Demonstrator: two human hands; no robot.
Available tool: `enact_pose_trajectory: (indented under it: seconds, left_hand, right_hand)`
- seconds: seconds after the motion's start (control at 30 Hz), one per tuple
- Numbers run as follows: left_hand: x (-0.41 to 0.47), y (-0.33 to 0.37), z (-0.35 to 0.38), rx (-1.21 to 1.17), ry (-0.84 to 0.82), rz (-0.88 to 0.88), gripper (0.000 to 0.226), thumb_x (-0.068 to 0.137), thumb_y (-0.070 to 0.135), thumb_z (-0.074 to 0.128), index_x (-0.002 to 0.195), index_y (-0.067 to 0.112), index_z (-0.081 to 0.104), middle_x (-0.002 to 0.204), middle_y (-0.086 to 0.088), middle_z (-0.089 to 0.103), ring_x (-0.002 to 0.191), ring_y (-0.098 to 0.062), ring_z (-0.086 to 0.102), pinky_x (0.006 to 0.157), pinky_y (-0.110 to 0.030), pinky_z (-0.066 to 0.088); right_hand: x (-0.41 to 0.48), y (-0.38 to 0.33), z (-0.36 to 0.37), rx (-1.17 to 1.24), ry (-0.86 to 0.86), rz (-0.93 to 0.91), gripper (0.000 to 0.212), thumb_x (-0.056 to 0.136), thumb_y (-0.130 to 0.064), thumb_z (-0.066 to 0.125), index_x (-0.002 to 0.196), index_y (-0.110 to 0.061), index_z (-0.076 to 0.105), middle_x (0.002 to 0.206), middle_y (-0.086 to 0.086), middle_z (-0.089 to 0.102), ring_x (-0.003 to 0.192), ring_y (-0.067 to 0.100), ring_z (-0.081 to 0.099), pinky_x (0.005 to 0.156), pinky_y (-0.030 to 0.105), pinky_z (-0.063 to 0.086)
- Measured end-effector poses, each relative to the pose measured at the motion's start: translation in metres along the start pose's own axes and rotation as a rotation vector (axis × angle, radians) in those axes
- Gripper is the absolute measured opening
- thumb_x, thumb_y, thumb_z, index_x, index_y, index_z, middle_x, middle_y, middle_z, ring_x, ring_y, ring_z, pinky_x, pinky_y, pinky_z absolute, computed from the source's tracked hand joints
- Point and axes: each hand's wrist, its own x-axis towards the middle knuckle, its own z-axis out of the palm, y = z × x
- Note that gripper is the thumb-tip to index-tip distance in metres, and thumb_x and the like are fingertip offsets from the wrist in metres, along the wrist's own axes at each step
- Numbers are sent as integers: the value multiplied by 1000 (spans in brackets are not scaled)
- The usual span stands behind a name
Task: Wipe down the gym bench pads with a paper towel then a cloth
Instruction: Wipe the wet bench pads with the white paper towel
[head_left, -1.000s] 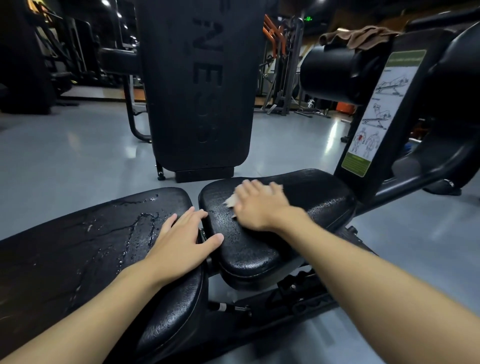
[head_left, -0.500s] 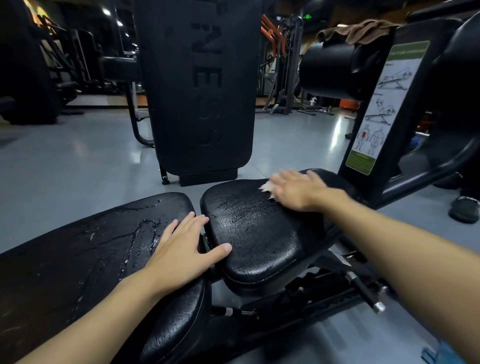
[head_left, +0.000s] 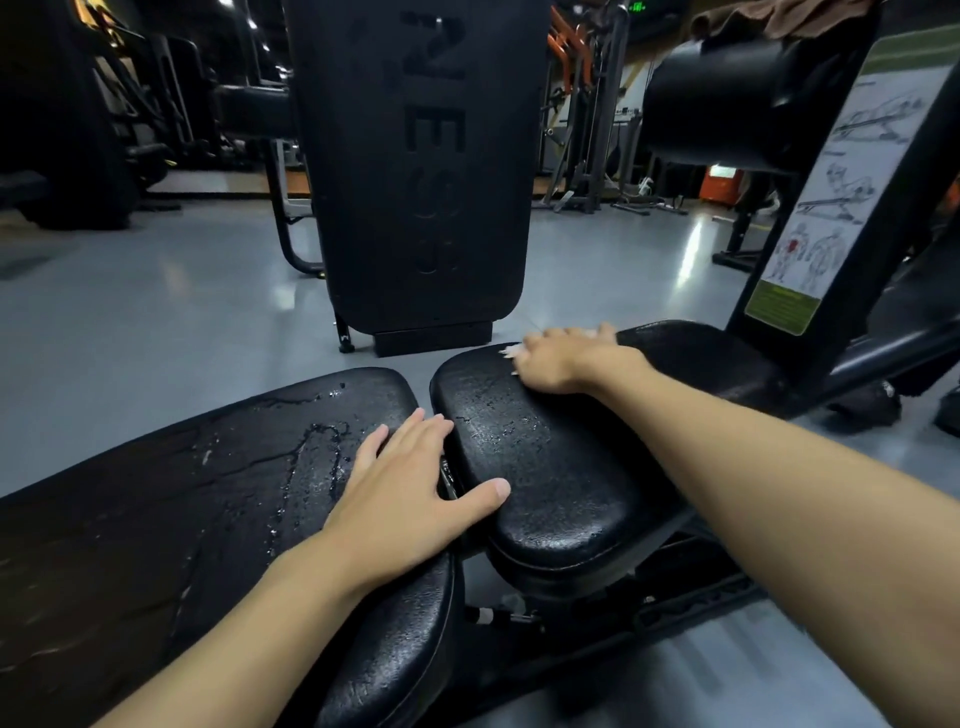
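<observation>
paper towel (head_left: 511, 353) is pressed flat under right hand (head_left: 563, 359) at far edge of wet seat pad (head_left: 561, 467); fingers straight, nothing gripped. left hand (head_left: 410, 499) laid flat on back pad (head_left: 208, 493), thumb across gap onto seat pad.

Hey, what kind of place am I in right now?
Most likely a gym: you're at a padded bench, an exercise chart is fixed to its frame, and more machines stand on the floor behind.
</observation>
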Motion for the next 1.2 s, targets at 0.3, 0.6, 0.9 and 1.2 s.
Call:
enact_pose_trajectory:
  seconds: [0.3, 0.6, 0.9, 1.2]
  left_hand:
    - [-1, 5, -4, -155, 65, -62, 51, 96, 31, 43, 145, 25, 31, 152, 7, 33, 133, -2, 19, 119, -31, 9]
    - [-2, 6, -8, -350, 71, -185, 67, 89, 51, 30, 150, 26, 26, 157, 9, 27, 144, -17, 24, 114, -36, 22]
    - [3, 27, -10, -275, -21, 71, 40, 97, 44, 31, 131, 43, 50, 153, 21, 32, 141, 2, 23, 121, -48, 7]
    - [13, 22, 10, -11, -85, 173, 57, 91, 49, 18, 147, 44, 30, 160, 21, 17, 148, 0, 5, 120, -47, 9]
  right_hand:
    - [17, -74, 5, -25, -41, -280, 58, 99, -51, 17, 151, -31, 32, 162, -2, 24, 150, 25, 17, 116, 61, 10]
    - [-121, -51, 28, -83, 135, -520, 58, 102, -41, 18, 157, -22, 18, 166, -1, 10, 152, 20, 6, 120, 52, 5]
    - [-212, -19, 106, 147, 697, -357, 47, 99, -38, 41, 142, -23, 51, 153, 1, 44, 144, 24, 35, 116, 57, 23]
    - [-184, -25, 112, 718, 904, 120, 51, 102, -39, 26, 128, -22, 66, 153, 3, 44, 148, 19, 25, 122, 53, 6]
